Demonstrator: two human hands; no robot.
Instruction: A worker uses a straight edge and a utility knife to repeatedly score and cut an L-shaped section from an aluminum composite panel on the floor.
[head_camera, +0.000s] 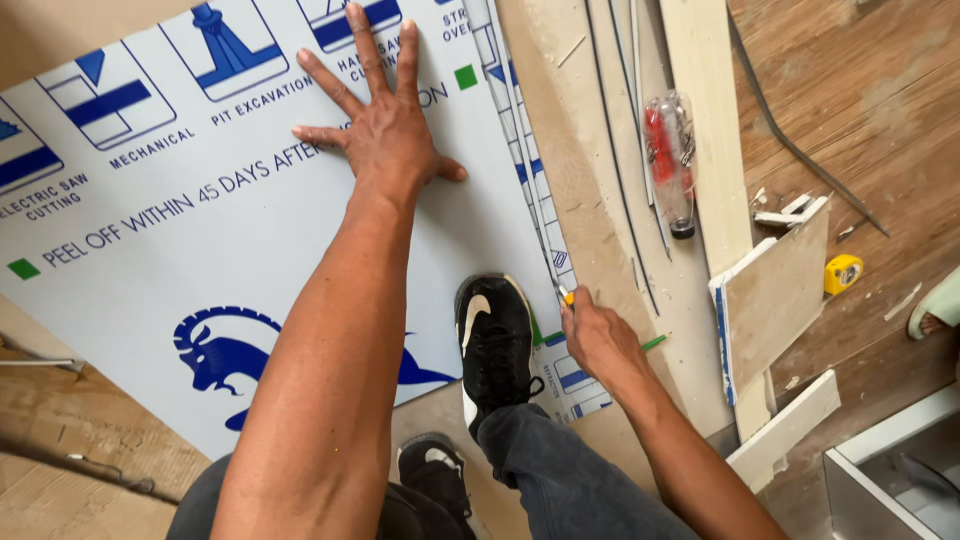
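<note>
The film-covered panel (180, 230) lies flat on the floor, pinned by a black shoe (494, 340). The left hand (385, 125) presses on it, fingers spread. The right hand (598, 335) pinches a utility knife (566, 297) at the panel's right edge. The sheet appears stiff, light and slippery; hold by flat pressure.

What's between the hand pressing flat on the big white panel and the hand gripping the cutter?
In the head view, a black shoe stands on the panel between the left hand and right hand.
</note>
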